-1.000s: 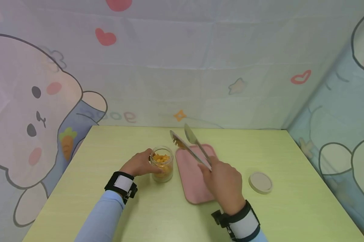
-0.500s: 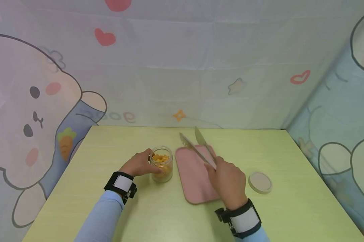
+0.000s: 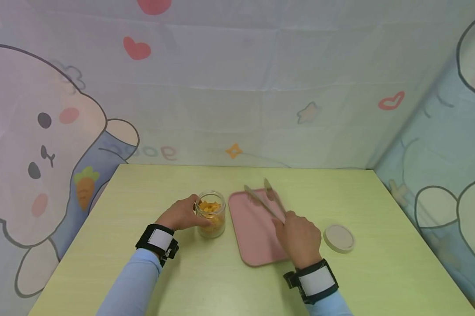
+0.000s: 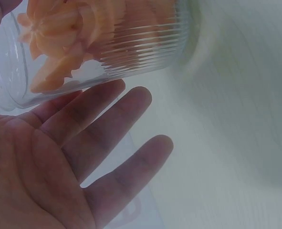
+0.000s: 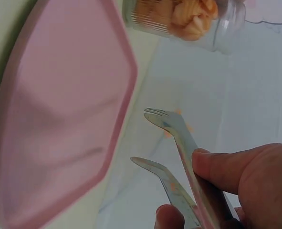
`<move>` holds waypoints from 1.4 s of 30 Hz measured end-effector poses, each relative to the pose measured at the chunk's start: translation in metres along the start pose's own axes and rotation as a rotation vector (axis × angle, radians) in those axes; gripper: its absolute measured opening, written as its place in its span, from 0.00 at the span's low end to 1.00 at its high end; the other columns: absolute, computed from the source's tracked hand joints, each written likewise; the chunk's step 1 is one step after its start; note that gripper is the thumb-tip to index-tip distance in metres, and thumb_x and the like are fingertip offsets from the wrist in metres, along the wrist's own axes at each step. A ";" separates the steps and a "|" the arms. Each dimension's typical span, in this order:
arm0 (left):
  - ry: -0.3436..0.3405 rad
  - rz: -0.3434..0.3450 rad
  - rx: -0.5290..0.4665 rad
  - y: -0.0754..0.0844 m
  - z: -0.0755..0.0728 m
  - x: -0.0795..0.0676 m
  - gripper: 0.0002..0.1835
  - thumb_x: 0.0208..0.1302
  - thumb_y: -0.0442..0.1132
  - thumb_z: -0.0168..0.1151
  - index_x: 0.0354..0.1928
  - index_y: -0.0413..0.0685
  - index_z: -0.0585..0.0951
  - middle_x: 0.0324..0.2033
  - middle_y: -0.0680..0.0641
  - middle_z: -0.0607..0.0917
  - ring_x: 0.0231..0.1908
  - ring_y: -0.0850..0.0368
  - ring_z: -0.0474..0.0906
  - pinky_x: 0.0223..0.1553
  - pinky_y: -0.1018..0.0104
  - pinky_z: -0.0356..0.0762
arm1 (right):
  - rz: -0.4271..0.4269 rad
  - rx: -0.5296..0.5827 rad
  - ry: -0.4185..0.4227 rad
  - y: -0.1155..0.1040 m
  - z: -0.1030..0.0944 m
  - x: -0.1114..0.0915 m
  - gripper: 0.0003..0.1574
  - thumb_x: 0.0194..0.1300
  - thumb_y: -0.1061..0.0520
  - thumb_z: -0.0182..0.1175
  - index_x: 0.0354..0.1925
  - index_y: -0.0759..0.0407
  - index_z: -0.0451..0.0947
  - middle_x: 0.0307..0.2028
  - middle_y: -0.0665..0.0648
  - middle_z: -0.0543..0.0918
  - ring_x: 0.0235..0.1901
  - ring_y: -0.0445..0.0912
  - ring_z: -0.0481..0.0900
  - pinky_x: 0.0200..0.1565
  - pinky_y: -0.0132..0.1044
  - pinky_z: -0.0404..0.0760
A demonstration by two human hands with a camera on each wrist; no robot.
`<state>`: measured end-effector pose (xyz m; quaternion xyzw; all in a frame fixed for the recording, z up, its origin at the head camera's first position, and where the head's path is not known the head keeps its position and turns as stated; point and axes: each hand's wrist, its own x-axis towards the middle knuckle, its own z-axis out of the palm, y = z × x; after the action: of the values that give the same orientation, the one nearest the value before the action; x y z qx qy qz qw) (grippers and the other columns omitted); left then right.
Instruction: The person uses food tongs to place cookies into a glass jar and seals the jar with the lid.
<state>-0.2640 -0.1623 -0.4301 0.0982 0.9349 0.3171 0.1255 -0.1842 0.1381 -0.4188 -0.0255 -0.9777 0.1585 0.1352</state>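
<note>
My left hand point(image 3: 182, 213) holds an uncapped glass jar point(image 3: 217, 226) between thumb and fingers at its left side. Inside are orange, ridged snack pieces point(image 4: 59, 28); the jar's lower wall is ribbed. Several fingers lie stretched along the glass in the left wrist view. My right hand point(image 3: 300, 237) grips metal tongs point(image 3: 264, 202) by the handles, thumb on one arm. Spread apart, the tongs' tips, one of them slotted, have nothing between them. They overlap the far end of a pink tray point(image 3: 253, 237) in the head view, and their shadows fall on its bare surface.
A round, pale lid point(image 3: 340, 238) lies on the table to the right of the tray and my right hand. The light yellow table point(image 3: 379, 281) ends at a printed cloth backdrop point(image 3: 261, 109), which also rises along both sides.
My right hand has carried the spread tongs to the right and toward me, from near the jar's far side to over the tray. My left hand and the jar have stayed in place.
</note>
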 end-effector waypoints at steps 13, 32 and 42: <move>-0.004 0.004 0.000 -0.001 -0.001 -0.001 0.40 0.45 0.56 0.76 0.56 0.43 0.71 0.42 0.46 0.81 0.41 0.51 0.76 0.45 0.53 0.75 | 0.069 -0.038 -0.114 0.018 0.030 0.004 0.27 0.66 0.43 0.61 0.25 0.64 0.72 0.16 0.59 0.73 0.17 0.53 0.76 0.15 0.46 0.70; -0.006 0.006 0.009 -0.001 -0.001 -0.002 0.39 0.46 0.56 0.76 0.55 0.42 0.71 0.42 0.47 0.81 0.41 0.51 0.76 0.44 0.54 0.75 | 0.115 -0.106 -0.259 0.027 0.039 0.008 0.26 0.62 0.42 0.63 0.23 0.64 0.79 0.19 0.61 0.76 0.20 0.52 0.77 0.17 0.47 0.73; -0.011 0.001 0.016 -0.003 -0.003 -0.003 0.38 0.46 0.56 0.76 0.53 0.43 0.72 0.40 0.47 0.81 0.40 0.52 0.75 0.43 0.55 0.74 | 0.099 -0.077 -0.269 0.027 0.037 0.009 0.28 0.57 0.38 0.66 0.20 0.59 0.74 0.16 0.56 0.74 0.17 0.48 0.74 0.15 0.43 0.70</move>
<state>-0.2625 -0.1670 -0.4292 0.1015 0.9367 0.3092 0.1296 -0.2029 0.1539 -0.4585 -0.0576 -0.9899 0.1293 -0.0060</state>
